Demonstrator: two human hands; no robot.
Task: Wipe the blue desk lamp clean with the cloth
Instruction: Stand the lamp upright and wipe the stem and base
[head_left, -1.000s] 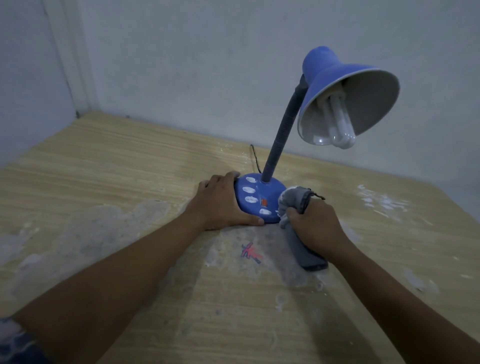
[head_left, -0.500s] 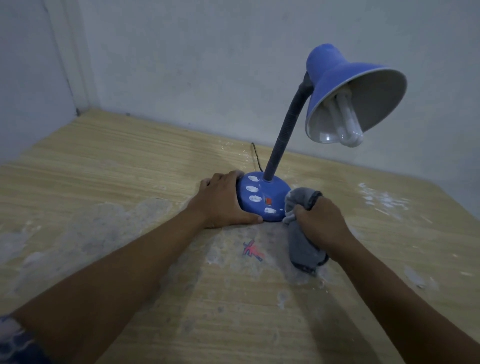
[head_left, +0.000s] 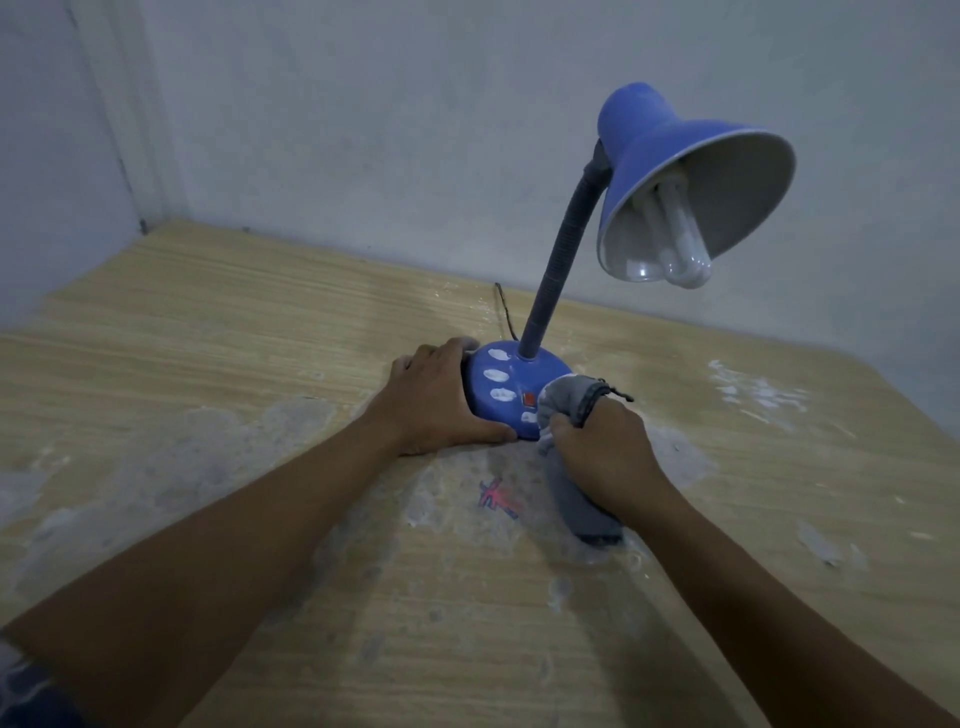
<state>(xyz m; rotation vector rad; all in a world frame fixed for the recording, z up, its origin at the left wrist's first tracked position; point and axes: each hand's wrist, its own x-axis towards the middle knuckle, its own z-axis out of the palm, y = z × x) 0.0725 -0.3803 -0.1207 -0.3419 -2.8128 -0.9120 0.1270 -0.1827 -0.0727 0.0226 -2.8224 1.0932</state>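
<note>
The blue desk lamp stands on a worn wooden table (head_left: 208, 338). Its round base (head_left: 506, 387) carries white oval marks and a small red switch. A dark flexible neck (head_left: 558, 270) rises to the blue shade (head_left: 670, 156), which tilts toward me with a white bulb inside. My left hand (head_left: 431, 402) lies flat against the base's left and front side, gripping it. My right hand (head_left: 608, 447) clutches a grey cloth (head_left: 563, 402), bunched and pressed on the base's right front edge. The cloth's tail hangs under my palm onto the table.
White walls close off the table at the back and left. A thin dark cord (head_left: 504, 312) runs behind the base. Peeled, whitish patches and a small red-blue mark (head_left: 498, 499) cover the tabletop in front of the lamp.
The cloth in my right hand has slid a little along the base's right front edge. The lamp shade appears shifted right and up in view. My left hand has stayed on the base.
</note>
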